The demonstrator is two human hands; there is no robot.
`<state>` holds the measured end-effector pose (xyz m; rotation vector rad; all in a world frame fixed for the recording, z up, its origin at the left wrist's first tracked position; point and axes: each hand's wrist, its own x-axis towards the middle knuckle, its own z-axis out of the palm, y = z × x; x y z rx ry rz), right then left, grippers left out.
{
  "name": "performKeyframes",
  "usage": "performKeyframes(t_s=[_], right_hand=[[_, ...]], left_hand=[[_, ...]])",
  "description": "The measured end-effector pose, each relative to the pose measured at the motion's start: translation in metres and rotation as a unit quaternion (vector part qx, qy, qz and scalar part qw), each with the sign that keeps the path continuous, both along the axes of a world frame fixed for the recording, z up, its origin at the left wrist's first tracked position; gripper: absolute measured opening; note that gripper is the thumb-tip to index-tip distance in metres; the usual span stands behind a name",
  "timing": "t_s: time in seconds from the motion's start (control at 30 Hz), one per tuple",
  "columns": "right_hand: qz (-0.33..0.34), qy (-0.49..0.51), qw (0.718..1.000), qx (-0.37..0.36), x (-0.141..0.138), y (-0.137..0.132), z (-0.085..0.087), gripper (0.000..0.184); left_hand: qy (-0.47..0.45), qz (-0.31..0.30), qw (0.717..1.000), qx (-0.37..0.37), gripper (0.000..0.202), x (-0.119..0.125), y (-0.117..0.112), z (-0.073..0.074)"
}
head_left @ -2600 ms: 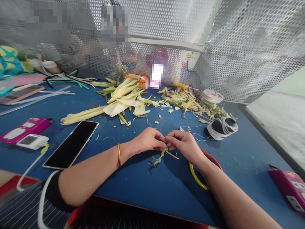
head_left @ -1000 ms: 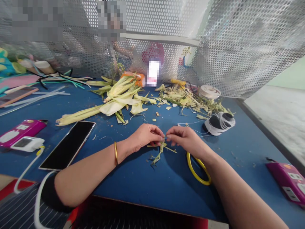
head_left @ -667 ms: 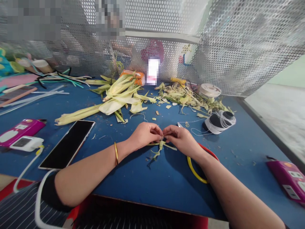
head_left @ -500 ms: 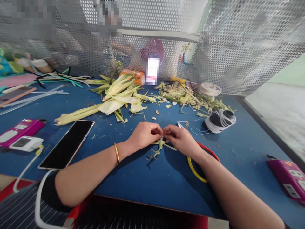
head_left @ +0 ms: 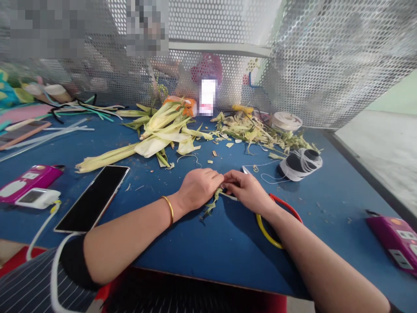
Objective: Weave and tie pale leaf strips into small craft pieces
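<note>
The blue table (head_left: 202, 248) in front of you carries a pile of husks (head_left: 156, 134) at the back. A phone (head_left: 93, 198) lies to your left, and a spool (head_left: 301, 164) of white thread sits to your right.

Your left hand (head_left: 198, 188) and right hand (head_left: 247, 191) meet fingertip to fingertip at mid-table. Both are pinched on a thin green strip (head_left: 210, 206), whose frayed tail trails down onto the table below your left hand.

The work looks like fine finger work at the strip's top end, either twisting or tying. I can't tell whether thread from the spool is in your fingers. Any further pull calls for a firm pinch on both sides and a small, even tug, as the strip looks likely to tear.

A yellow and red ring (head_left: 265, 228) lies under your right wrist.
</note>
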<state>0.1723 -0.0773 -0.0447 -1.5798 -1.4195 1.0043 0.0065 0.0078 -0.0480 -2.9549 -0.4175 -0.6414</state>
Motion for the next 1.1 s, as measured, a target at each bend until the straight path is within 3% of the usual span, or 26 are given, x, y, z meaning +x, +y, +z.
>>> performKeyframes(t_s=[0.27,0.47,1.1], right_hand=[[-0.035,0.036,0.998,0.026,0.0028,0.0046,-0.0078,0.018],[-0.064,0.062,0.995,0.043,0.0019,0.0053,-0.0076,0.018],[-0.014,0.019,1.000,0.013,0.0094,0.0058,-0.0044,0.005]], left_hand=[[-0.081,-0.029,0.995,-0.040,0.029,0.0004,-0.0002,0.0023],[-0.087,-0.032,0.995,-0.033,0.029,0.0006,-0.0005,0.0032],[-0.079,-0.046,0.995,-0.025,0.033,-0.0009,-0.0019,0.0063]])
